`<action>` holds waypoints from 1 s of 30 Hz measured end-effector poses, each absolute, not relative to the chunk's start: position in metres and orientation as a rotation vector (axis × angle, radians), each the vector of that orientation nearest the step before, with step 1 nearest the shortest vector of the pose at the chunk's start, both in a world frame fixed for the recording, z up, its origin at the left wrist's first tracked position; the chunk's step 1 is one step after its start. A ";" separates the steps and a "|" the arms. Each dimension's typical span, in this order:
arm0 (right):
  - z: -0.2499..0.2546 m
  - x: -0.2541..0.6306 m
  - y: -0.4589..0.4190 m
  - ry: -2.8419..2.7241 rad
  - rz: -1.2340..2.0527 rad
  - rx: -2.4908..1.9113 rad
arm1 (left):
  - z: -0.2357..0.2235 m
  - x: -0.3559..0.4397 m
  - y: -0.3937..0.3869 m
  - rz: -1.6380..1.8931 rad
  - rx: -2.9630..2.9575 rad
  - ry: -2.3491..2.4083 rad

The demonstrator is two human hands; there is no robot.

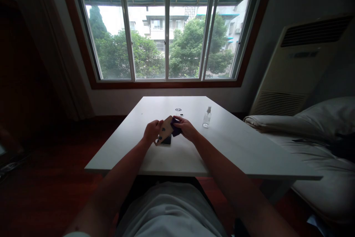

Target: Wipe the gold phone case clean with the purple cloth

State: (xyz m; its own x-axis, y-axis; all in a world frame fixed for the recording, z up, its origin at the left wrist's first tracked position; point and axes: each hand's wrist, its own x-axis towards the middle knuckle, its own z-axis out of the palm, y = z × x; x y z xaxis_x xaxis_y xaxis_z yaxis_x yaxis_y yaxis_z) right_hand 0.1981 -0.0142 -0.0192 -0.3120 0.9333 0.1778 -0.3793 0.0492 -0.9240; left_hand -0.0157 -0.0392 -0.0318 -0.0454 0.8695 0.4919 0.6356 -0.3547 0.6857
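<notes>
While the left hand (152,131) grips a tan, flat phone-shaped object (165,128) by its lower edge, fingers curled closed around it and tilting it up off the white table (235,148), the right hand (186,128) is closed on a dark cloth (175,129) pressed against the object's upper right side. Both hands meet over the middle of the table. Just beneath the tilted object, at its 6 o'clock, lies a dark phone (166,141) flat on the table. A small clear spray bottle (206,117) stands upright at 2 o'clock from the hands, well apart. Two small round items (179,111) lie at 12 o'clock, too small to identify.
</notes>
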 end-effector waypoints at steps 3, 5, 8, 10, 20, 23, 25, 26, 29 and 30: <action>-0.017 0.198 -0.016 -1.142 1.549 -0.659 | -0.034 -0.017 -0.036 1.407 1.897 1.609; -0.018 0.198 -0.017 -1.131 1.562 -0.693 | -0.036 -0.016 -0.035 1.422 1.861 1.590; -0.018 0.199 -0.019 -1.148 1.585 -0.731 | -0.038 -0.014 -0.034 1.441 1.827 1.557; -0.017 0.199 -0.021 -1.156 1.589 -0.731 | -0.039 -0.013 -0.035 1.440 1.812 1.531; -0.021 0.201 -0.017 -1.183 1.450 -0.794 | -0.035 -0.006 -0.040 1.367 1.778 1.467; -0.024 0.200 -0.012 -1.177 1.281 -0.835 | -0.032 -0.004 -0.042 1.350 1.757 1.422; -0.025 0.201 -0.010 -1.186 1.254 -0.832 | -0.030 -0.002 -0.044 1.344 1.715 1.367; -0.025 0.201 -0.010 -1.196 1.257 -0.824 | -0.029 -0.001 -0.046 1.336 1.693 1.328; -0.028 0.201 -0.010 -1.257 1.295 -0.775 | -0.028 0.002 -0.050 1.281 1.609 1.200; -0.029 0.199 -0.011 -1.288 1.318 -0.752 | -0.028 0.002 -0.052 1.255 1.581 1.163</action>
